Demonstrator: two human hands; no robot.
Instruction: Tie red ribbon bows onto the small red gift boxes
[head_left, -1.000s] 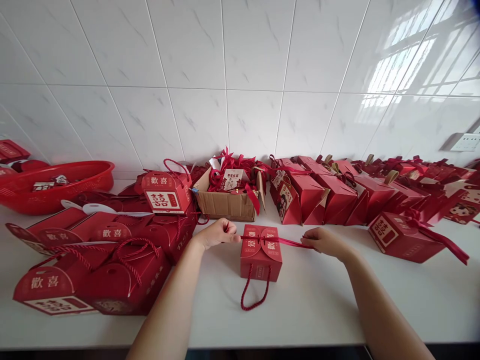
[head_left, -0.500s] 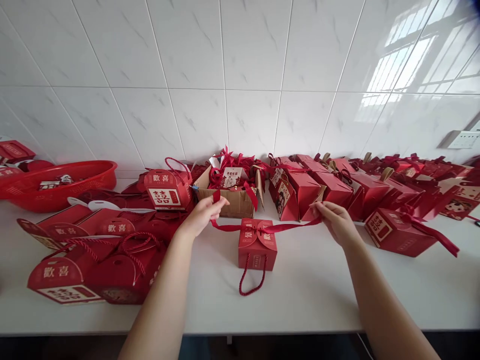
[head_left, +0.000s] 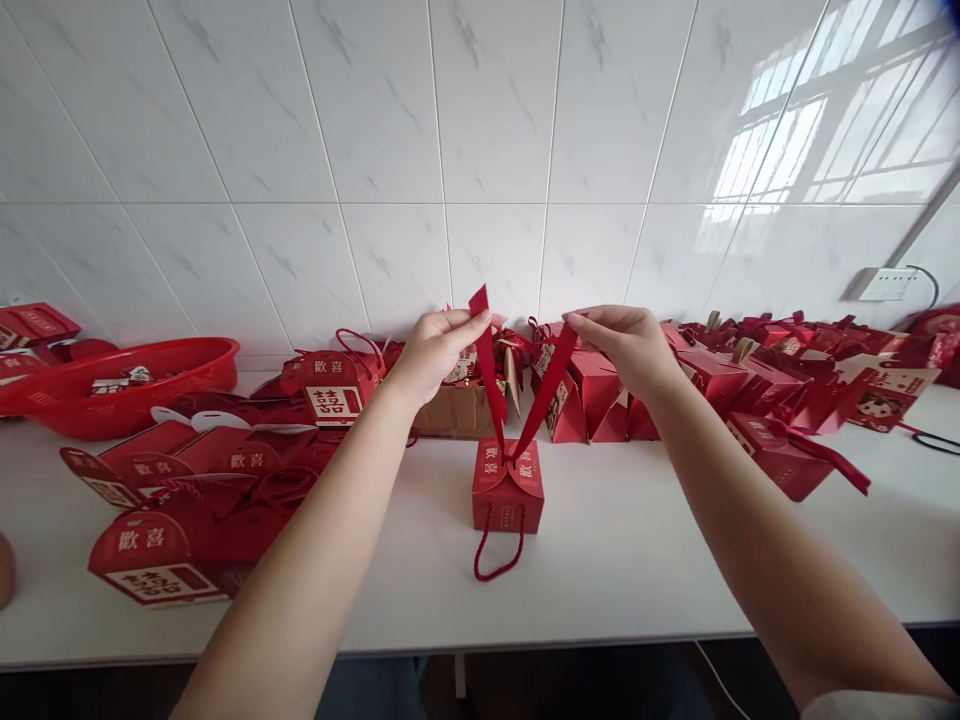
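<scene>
On the white table stands a small red gift box (head_left: pixel 508 500) with gold lettering on its closed top flaps. A red cord handle (head_left: pixel 499 573) hangs down its front side. From the middle of the top a red ribbon (head_left: pixel 546 395) rises in a V, one end in each hand. My left hand (head_left: pixel 450 345) pinches one end between thumb and fingers, above and left of the box. Up and to the right, my right hand (head_left: pixel 619 335) pinches the other end.
Red boxes (head_left: pixel 172 540) crowd the left of the table (head_left: pixel 615 580), with a red plastic basin (head_left: pixel 187 365) behind. A cardboard carton (head_left: pixel 457 412) holds ribbons at the back. Rows of red boxes (head_left: pixel 720 372) fill the right, one ribboned box (head_left: pixel 787 460) in front. White tiles line the wall.
Both hands have risen and come closer together, lifting the ribbon ends from a wide, nearly level stretch into a V above the box. The camera view has shifted slightly.
</scene>
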